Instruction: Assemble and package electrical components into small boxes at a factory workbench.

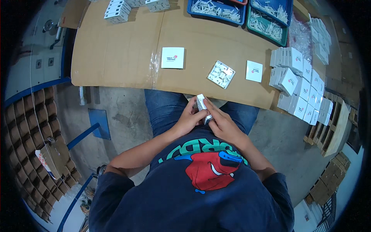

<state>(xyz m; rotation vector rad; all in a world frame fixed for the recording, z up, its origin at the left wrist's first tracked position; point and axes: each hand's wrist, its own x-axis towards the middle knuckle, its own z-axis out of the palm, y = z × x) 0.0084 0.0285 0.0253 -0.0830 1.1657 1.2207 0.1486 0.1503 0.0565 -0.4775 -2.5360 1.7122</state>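
Note:
Both my hands hold one small white plastic box [201,103], turned edge-on in front of my lap at the near edge of the table. My left hand [188,117] grips its left side, with the thumb across the lower part. From the right, the fingers of my right hand [223,123] close on the same box. On the table beyond lie a white square cover [172,58], an opened white box base [221,74] with its inside parts showing, and another white square cover [254,71] to the right.
Stacked white boxes [297,83] crowd the table's right edge, beside bubble wrap [300,36]. Blue trays [217,11] and a green tray [266,29] of small white parts stand at the back. More white boxes [117,11] sit at the back left. Cardboard [116,58] covers the table.

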